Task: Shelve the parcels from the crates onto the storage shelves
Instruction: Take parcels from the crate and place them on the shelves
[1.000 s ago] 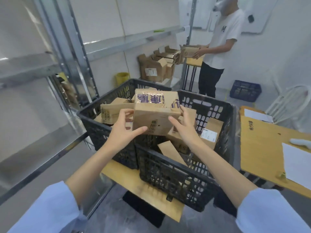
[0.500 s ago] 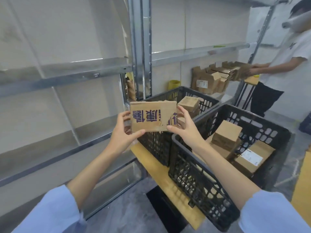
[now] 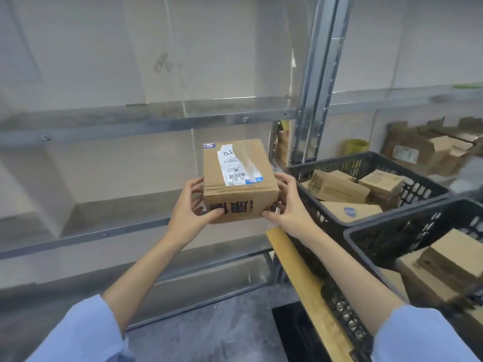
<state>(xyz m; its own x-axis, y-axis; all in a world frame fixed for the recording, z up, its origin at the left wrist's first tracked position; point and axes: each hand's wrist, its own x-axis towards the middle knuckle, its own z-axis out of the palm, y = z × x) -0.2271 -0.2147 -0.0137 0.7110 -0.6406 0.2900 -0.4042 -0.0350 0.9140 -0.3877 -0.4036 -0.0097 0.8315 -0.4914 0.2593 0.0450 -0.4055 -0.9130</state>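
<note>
Both hands, the left hand (image 3: 194, 208) and the right hand (image 3: 287, 205), clamp a cardboard box (image 3: 239, 178) from opposite sides, holding it in the air before the metal shelf (image 3: 109, 232), left of two black crates (image 3: 407, 202).

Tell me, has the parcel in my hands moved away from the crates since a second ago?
Yes. The parcel went from above the crates leftward to the shelf.

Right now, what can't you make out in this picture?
Head view only:
- Label on the held parcel: print too small.
- Parcel's underside: hidden by the parcel itself.
- Left hand and right hand fingers: partly behind the parcel.
- Near crate: cut off by the right edge.
- Boxes on the far shelf: blurred.
</note>
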